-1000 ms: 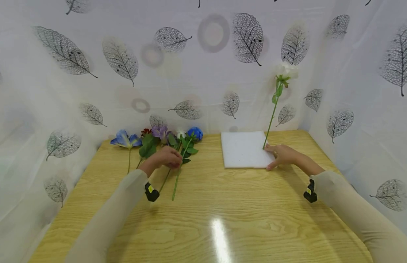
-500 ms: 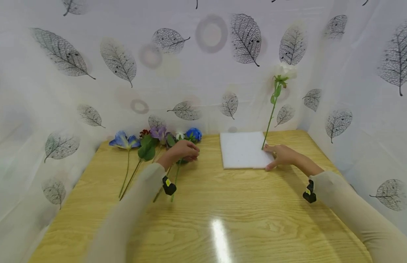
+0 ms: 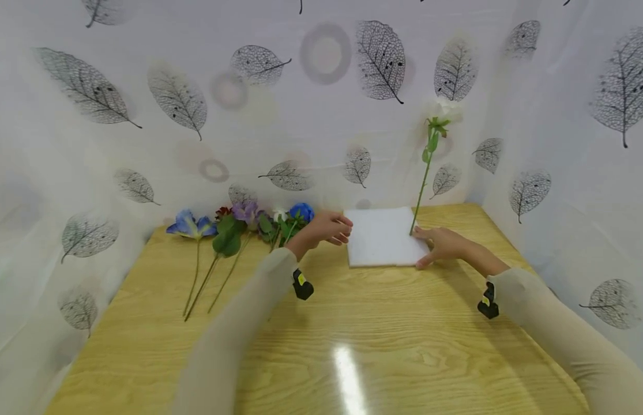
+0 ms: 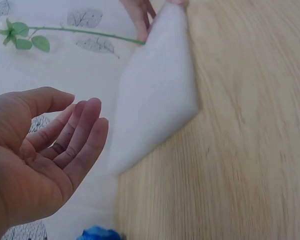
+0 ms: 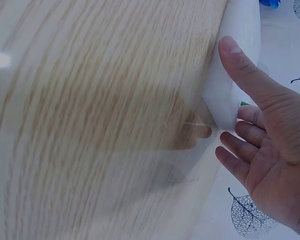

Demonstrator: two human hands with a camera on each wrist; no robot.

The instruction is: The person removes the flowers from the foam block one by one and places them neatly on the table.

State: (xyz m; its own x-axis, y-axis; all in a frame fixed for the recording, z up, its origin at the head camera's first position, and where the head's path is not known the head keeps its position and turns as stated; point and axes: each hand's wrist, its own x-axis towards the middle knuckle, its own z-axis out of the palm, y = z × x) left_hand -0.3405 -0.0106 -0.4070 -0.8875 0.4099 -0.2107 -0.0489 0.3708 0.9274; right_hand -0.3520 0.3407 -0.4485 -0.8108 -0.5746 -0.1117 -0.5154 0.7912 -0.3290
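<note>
My left hand (image 3: 323, 229) is in the air beside the left edge of a white foam board (image 3: 380, 239). In the left wrist view its fingers (image 4: 85, 135) are loosely bent and the palm holds nothing. At the board's right edge my right hand (image 3: 446, 244) grips the foam, thumb at the front corner and fingers along the side. A white artificial rose (image 3: 442, 110) stands nearly upright, tilted slightly right, its stem (image 3: 421, 187) meeting the board beside my right fingertips. How deep the stem sits is hidden.
Several artificial flowers lie at the back left: a blue-petalled one (image 3: 191, 226), a dark red one (image 3: 223, 212), a purple one (image 3: 245, 212) and a round blue one (image 3: 303, 211). A leaf-print curtain (image 3: 300, 127) surrounds the wooden table (image 3: 383, 328).
My left hand has moved right, from over the flower stems to the board's left edge. My right hand stays on the board, and the white rose still stands there.
</note>
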